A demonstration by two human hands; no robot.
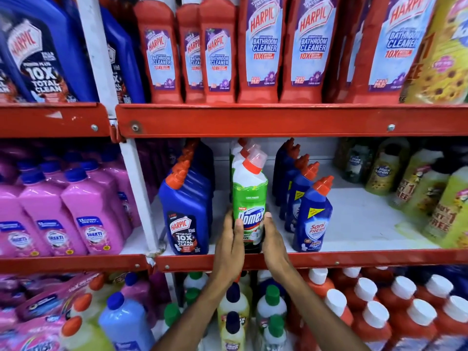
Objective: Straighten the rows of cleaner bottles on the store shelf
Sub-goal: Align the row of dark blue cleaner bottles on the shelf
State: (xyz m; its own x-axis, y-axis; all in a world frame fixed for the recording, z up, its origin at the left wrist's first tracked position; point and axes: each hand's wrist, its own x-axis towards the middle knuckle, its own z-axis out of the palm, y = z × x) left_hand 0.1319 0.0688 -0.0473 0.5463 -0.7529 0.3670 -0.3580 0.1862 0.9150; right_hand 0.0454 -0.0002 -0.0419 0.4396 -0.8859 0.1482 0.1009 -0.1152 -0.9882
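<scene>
A green and white Domex bottle [250, 196] with a red cap stands upright at the front of the middle shelf [354, 257], heading a row of like bottles behind it. My left hand [229, 247] clasps its lower left side. My right hand [272, 239] presses against its lower right side. To its left runs a row of blue Harpic bottles [186, 211]. To its right a row of blue Sani Fresh bottles [312, 216] slants back and to the left.
Pink Shakti bottles [91, 211] fill the left bay beyond a white upright post [139, 188]. Yellow bottles [430, 193] crowd the right end. Red Harpic bathroom cleaners [263, 46] stand on the shelf above; mixed bottles [374, 315] sit below. Bare white shelf [359, 219] shows right of Sani Fresh.
</scene>
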